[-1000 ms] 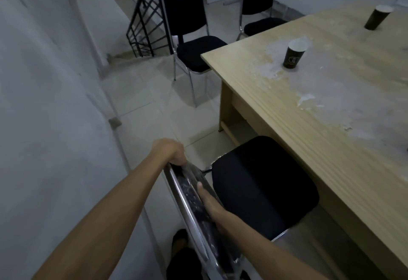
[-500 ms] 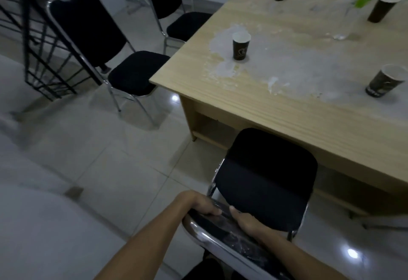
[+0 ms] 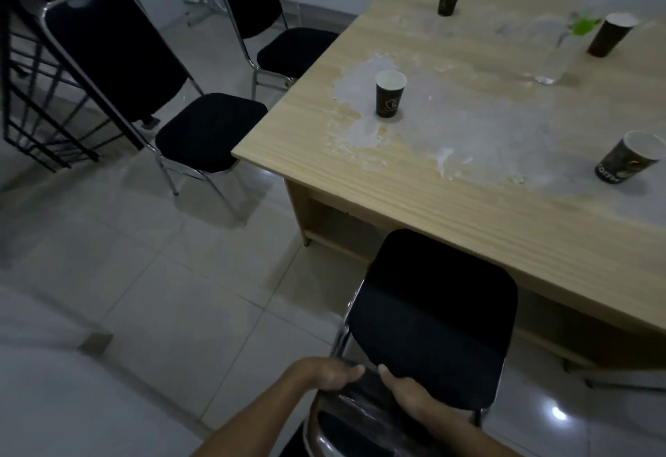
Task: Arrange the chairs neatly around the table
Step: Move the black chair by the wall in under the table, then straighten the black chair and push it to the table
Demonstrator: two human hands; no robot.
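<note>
Both hands grasp the top of the near chair's [image 3: 432, 316] backrest: the left hand [image 3: 326, 373] curls over its left end, the right hand [image 3: 407, 390] clasps it just beside. The chair's black seat faces the table's [image 3: 450, 200] near long edge, its front tucked slightly under. Two more chairs stand at the table's left end, one [image 3: 201, 132] near the corner, the other [image 3: 288, 49] farther along that edge.

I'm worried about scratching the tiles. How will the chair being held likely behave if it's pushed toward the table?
The chair probably slides easily: the floor tiles look glossy. Its thin chrome frame suggests it is light and could tip if shoved high, where the left hand and right hand grip the backrest. Bare metal feet, unseen here, might scrape.
</note>
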